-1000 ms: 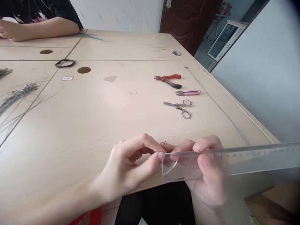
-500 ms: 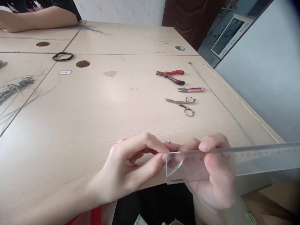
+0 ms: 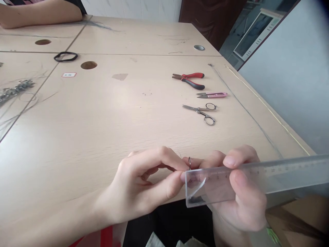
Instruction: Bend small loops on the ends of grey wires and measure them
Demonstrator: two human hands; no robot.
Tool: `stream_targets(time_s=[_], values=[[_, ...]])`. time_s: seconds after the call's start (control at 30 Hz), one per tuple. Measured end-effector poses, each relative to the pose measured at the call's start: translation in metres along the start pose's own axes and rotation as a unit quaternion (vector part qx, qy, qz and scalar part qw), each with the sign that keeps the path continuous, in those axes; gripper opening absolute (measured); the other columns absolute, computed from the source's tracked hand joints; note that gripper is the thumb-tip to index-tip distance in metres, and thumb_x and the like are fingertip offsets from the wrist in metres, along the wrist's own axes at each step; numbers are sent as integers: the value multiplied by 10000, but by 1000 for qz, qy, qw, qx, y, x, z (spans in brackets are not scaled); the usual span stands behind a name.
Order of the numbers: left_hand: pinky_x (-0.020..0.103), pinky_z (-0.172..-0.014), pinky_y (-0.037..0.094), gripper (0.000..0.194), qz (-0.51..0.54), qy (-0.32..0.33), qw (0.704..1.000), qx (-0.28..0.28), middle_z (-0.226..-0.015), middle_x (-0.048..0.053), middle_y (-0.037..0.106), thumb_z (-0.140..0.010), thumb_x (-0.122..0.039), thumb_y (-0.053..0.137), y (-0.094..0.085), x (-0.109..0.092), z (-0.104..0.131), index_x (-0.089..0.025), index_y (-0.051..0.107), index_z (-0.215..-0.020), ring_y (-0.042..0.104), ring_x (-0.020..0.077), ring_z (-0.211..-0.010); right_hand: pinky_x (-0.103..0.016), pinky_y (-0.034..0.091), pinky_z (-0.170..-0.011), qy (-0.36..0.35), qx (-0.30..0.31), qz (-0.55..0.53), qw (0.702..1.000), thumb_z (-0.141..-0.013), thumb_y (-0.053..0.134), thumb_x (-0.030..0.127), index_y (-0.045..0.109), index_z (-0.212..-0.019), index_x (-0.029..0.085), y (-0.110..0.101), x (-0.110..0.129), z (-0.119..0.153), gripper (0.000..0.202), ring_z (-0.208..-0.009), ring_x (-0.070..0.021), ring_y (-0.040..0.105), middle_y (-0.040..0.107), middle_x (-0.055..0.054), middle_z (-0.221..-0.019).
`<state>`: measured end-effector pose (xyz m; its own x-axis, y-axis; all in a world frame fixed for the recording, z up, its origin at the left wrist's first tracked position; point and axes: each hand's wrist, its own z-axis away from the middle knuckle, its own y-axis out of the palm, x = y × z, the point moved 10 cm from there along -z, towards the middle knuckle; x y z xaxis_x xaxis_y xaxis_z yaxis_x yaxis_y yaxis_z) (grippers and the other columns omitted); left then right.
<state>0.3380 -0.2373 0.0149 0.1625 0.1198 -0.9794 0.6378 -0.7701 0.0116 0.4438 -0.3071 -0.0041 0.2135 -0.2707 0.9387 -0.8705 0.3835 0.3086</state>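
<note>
A clear plastic ruler (image 3: 212, 195) is held tilted above the table's front edge, its zero end to the left. My right hand (image 3: 246, 199) grips it between thumb and finger, with other fingers behind it. My left hand (image 3: 151, 178) is closed in a pinch at the ruler's zero end, touching its corner. A small thin wire loop (image 3: 189, 163) stands up at the left fingertips, just above the ruler's top edge and against a finger of my right hand. A very fine strand rises beside it; the rest is hidden by the fingers.
Beyond my hands lie small scissors (image 3: 197, 109), pink thread snips (image 3: 212, 95) and red-and-black pliers (image 3: 189, 80). Grey strands and a yellow cord (image 3: 267, 104) run along the right edge. A black band (image 3: 65, 60) and a silvery bundle (image 3: 16, 91) lie left. A person's arm (image 3: 43, 15) rests far left.
Both hands and the ruler have shifted slightly right and down in view, while the table items sit a little higher. The grips look the same.
</note>
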Motion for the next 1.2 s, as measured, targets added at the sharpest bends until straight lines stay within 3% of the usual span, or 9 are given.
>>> stream_targets(time_s=[0.17,0.37,0.73,0.97,1.2], values=[[226,-539,515,145,-24,20,999,11,-862,-15,735,-830,-109,589,2,-4,-1,-247,594,-787,665,135,-643,-410,564,-585,-11,6,15,1000,-875,488,404,501,-873,368,-1,1,-2,38,-704,-242,714,685,49,-632],[230,-549,517,147,-44,19,999,15,-748,-28,701,-828,-109,590,1,-3,-1,-250,588,-785,651,132,-622,-402,561,-649,-7,32,-41,999,-901,477,356,514,-908,365,5,0,-2,38,-772,-223,716,716,48,-727],[234,-576,525,153,-26,21,999,29,-796,-17,709,-842,-92,569,4,-3,1,-242,585,-815,637,124,-633,-409,562,-681,-9,39,-36,999,-909,478,347,521,-915,350,5,2,-1,44,-812,-240,714,706,33,-704],[205,-580,523,145,14,67,997,36,-715,-14,669,-805,-36,584,4,-9,-2,-179,593,-825,635,115,-651,-421,549,-758,16,39,-71,997,-910,469,317,513,-928,345,9,0,0,55,-891,-242,698,706,46,-747],[141,-549,469,132,-15,91,995,42,-701,-33,619,-821,-24,564,4,-11,0,-156,569,-827,548,53,-604,-433,541,-745,0,48,-80,996,-911,469,304,510,-923,322,10,2,-2,46,-849,-240,703,698,36,-736]])
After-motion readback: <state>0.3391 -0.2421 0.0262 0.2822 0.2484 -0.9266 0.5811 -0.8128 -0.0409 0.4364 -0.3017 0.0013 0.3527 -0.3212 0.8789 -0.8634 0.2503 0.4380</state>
